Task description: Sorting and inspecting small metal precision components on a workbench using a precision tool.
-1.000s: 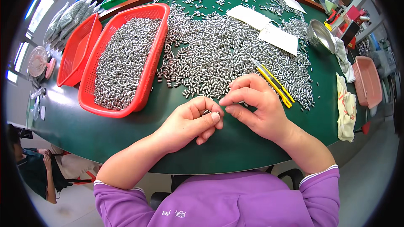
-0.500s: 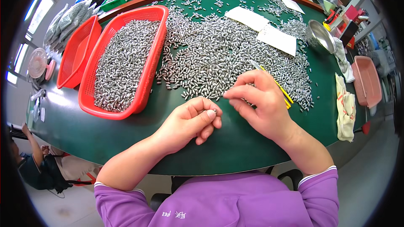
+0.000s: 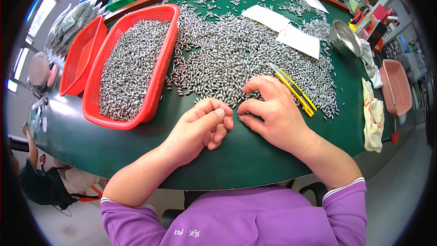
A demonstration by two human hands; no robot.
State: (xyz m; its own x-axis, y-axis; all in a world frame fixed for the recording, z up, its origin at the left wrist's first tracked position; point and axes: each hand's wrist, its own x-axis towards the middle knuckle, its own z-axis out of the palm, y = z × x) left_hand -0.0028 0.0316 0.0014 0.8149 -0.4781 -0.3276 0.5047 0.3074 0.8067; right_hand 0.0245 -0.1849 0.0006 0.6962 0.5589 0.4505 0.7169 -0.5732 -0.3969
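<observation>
Head camera gives me, from my remote seat, two bare hands above a dark green, smooth-topped table (image 3: 241, 164). I see the left hand (image 3: 200, 126) with its fingers curled and its thumb laid against the index finger; whether a piece is pinched inside, I cannot tell. Just beside it, the right hand (image 3: 271, 111) bends its fingers, thumb tip and index fingertip close together, and I cannot tell whether anything sits between them. Small, silvery, barrel-shaped metal pieces (image 3: 218, 59) spread in a wide heap beyond both hands, and more of them fill a red, oblong, perforated plastic basket (image 3: 163, 70) on the left. By the right hand I make out a slim tool with yellow handles and a metal tip (image 3: 297, 93), lying along the heap's edge. Two white rectangular sheets (image 3: 298, 41) rest on the heap, and a round steel bowl (image 3: 337, 41) tilts at its far right.
</observation>
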